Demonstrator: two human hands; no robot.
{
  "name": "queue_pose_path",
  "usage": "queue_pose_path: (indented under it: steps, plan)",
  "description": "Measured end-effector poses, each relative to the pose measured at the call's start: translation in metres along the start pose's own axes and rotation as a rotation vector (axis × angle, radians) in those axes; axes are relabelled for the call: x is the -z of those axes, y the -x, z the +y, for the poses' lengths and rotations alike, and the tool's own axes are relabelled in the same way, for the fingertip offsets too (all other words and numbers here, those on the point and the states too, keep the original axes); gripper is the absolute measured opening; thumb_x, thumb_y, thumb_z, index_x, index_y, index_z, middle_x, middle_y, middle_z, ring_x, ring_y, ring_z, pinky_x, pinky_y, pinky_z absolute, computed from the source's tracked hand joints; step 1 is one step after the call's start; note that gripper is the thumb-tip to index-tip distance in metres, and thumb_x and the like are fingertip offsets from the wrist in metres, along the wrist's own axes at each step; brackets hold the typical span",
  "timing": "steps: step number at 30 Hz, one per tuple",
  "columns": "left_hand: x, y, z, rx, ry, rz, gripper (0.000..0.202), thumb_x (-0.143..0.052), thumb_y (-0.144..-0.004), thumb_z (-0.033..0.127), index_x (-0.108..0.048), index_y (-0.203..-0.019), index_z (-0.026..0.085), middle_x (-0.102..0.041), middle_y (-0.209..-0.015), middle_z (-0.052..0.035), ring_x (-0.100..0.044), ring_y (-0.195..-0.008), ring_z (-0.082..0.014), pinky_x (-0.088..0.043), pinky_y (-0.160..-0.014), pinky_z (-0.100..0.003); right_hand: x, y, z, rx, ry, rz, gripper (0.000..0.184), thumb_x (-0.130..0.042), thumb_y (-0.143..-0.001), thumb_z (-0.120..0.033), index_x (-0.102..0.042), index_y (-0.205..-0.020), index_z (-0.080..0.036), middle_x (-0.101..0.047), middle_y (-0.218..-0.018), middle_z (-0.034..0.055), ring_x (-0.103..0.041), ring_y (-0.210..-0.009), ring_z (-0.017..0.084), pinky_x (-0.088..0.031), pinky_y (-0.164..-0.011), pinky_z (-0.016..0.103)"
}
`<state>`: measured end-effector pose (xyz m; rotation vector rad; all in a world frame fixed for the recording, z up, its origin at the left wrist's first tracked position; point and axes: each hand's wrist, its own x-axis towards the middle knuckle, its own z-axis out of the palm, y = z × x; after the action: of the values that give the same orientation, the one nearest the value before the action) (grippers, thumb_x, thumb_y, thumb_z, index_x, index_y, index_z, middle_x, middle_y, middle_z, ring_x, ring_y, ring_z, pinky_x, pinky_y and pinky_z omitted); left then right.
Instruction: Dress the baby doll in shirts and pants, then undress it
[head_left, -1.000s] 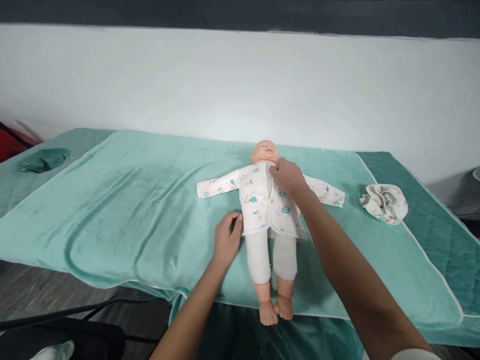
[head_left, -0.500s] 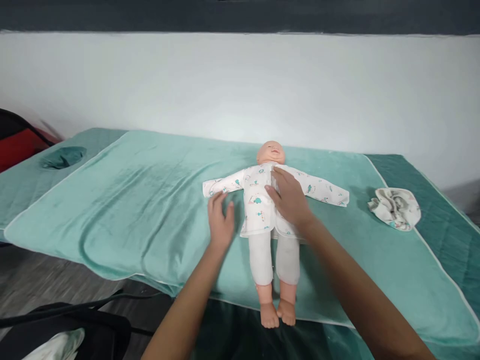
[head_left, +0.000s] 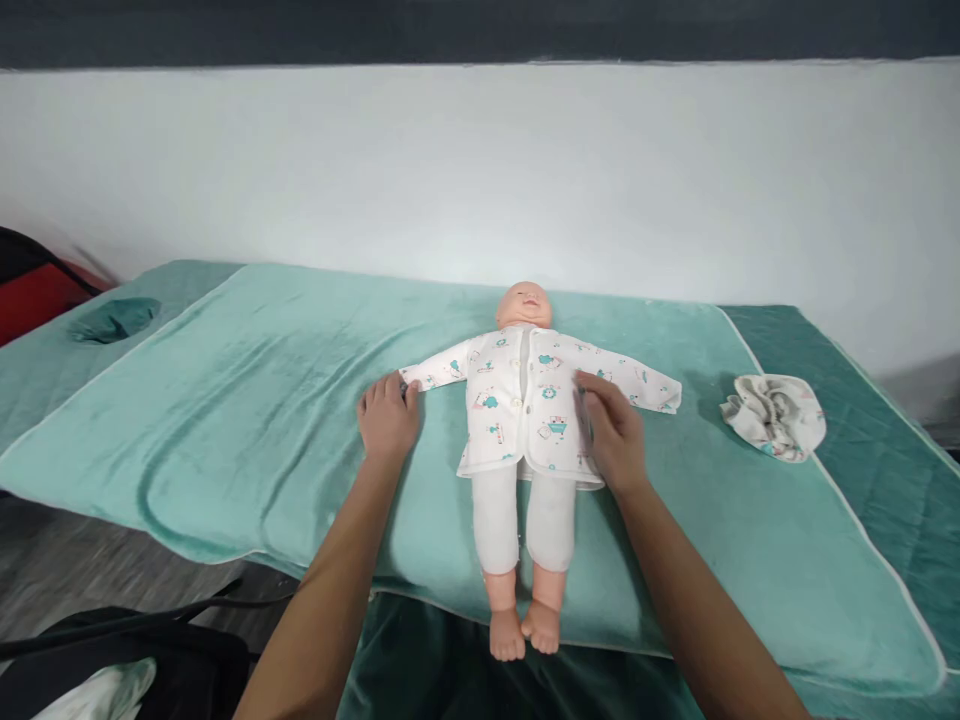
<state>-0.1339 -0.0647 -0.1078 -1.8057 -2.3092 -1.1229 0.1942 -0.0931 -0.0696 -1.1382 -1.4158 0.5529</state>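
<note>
A doll (head_left: 525, 305) in a printed jacket (head_left: 499, 400) is laid face-up on a teal towel (head_left: 247, 400). The right hand (head_left: 611, 435) is spread flat on the jacket. The left hand (head_left: 388, 420) is curled at the sleeve cuff (head_left: 417, 381), its grip indiscernible.

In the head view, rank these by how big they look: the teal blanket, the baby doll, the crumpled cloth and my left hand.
1. teal blanket
2. baby doll
3. crumpled cloth and left hand: they look about alike, and the hand is nearer the camera, so I leave them unranked.
</note>
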Motion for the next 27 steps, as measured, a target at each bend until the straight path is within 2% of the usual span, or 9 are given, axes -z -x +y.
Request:
queue_pose_path:
  steps: [2,4,6,8,11,14,16,20,27]
  plan:
    - [0.001,0.007,0.003,-0.037,0.136,0.081,0.035,-0.053,-0.093,0.039,-0.067,-0.117,0.016,-0.065,-0.127,-0.0212,-0.053,-0.126,-0.0373,-0.032,-0.111,-0.058,0.009,-0.005,0.010,-0.242,0.014,0.130,0.029,-0.057,-0.093,-0.046,-0.072,-0.100,-0.022,-0.075,-0.103,0.0081,-0.069,-0.101,0.025,-0.053,-0.099,0.047]
    - [0.003,0.017,0.013,-0.057,0.274,0.084,0.029,-0.057,-0.091,0.039,-0.070,-0.108,0.018,-0.068,-0.118,-0.0177,-0.057,-0.119,-0.0342,-0.037,-0.109,-0.054,0.014,-0.010,0.019,-0.436,0.036,0.115,0.032,-0.062,-0.088,-0.051,-0.072,-0.089,-0.021,-0.075,-0.088,0.0070,-0.070,-0.086,0.025,-0.056,-0.091,0.048]
    - [0.006,0.029,0.030,0.001,0.412,-0.029,0.029,-0.059,-0.090,0.042,-0.071,-0.106,0.020,-0.072,-0.110,-0.0130,-0.062,-0.109,-0.0303,-0.043,-0.105,-0.048,0.015,-0.013,0.025,-0.561,-0.009,0.025,0.032,-0.065,-0.084,-0.052,-0.073,-0.085,-0.021,-0.076,-0.085,0.0066,-0.071,-0.082,0.026,-0.057,-0.089,0.048]
    - [0.007,0.038,0.050,0.098,0.573,-0.210,0.034,-0.061,-0.090,0.045,-0.071,-0.111,0.022,-0.073,-0.114,-0.0097,-0.065,-0.108,-0.0280,-0.046,-0.104,-0.045,0.012,-0.013,0.029,-0.623,-0.121,-0.035,0.031,-0.068,-0.082,-0.051,-0.074,-0.087,-0.021,-0.077,-0.090,0.0063,-0.072,-0.086,0.026,-0.058,-0.091,0.048]
    - [0.003,0.041,0.076,0.274,0.934,-0.426,0.042,-0.063,-0.089,0.051,-0.070,-0.119,0.022,-0.072,-0.125,-0.0085,-0.064,-0.118,-0.0272,-0.047,-0.107,-0.042,0.006,-0.009,0.032,-0.625,-0.220,-0.059,0.036,-0.074,-0.077,-0.051,-0.072,-0.097,-0.022,-0.076,-0.102,0.0049,-0.071,-0.098,0.025,-0.055,-0.099,0.047]
    - [-0.008,0.033,0.090,0.531,1.272,-0.562,0.048,-0.066,-0.087,0.055,-0.070,-0.116,0.016,-0.076,-0.112,-0.0125,-0.070,-0.108,-0.0293,-0.054,-0.100,-0.046,0.000,-0.006,0.029,-0.539,-0.271,-0.070,0.046,-0.078,-0.074,-0.050,-0.066,-0.108,-0.022,-0.073,-0.116,0.0042,-0.065,-0.115,0.025,-0.046,-0.110,0.049]
    - [-0.017,0.026,0.094,0.631,1.409,-0.611,0.048,-0.069,-0.086,0.053,-0.070,-0.114,0.014,-0.077,-0.107,-0.0138,-0.073,-0.102,-0.0298,-0.056,-0.098,-0.047,-0.004,-0.007,0.025,-0.497,-0.379,-0.089,0.047,-0.078,-0.075,-0.048,-0.062,-0.113,-0.023,-0.070,-0.125,0.0046,-0.061,-0.123,0.024,-0.043,-0.114,0.049]
    - [-0.031,0.016,0.095,0.635,1.545,-0.638,0.045,-0.072,-0.084,0.047,-0.070,-0.114,0.013,-0.077,-0.112,-0.0133,-0.073,-0.106,-0.0293,-0.056,-0.102,-0.046,-0.010,-0.014,0.018,-0.492,-0.553,-0.064,0.048,-0.080,-0.073,-0.042,-0.057,-0.113,-0.026,-0.065,-0.136,0.0049,-0.057,-0.130,0.024,-0.045,-0.114,0.048]
    - [-0.048,-0.007,0.109,0.596,1.619,-0.654,0.042,-0.073,-0.084,0.042,-0.069,-0.115,0.013,-0.077,-0.112,-0.0135,-0.072,-0.111,-0.0302,-0.054,-0.106,-0.047,-0.020,-0.038,0.022,-0.475,-0.614,-0.005,0.053,-0.079,-0.068,-0.041,-0.053,-0.111,-0.027,-0.063,-0.138,0.0040,-0.057,-0.131,0.024,-0.049,-0.110,0.049]
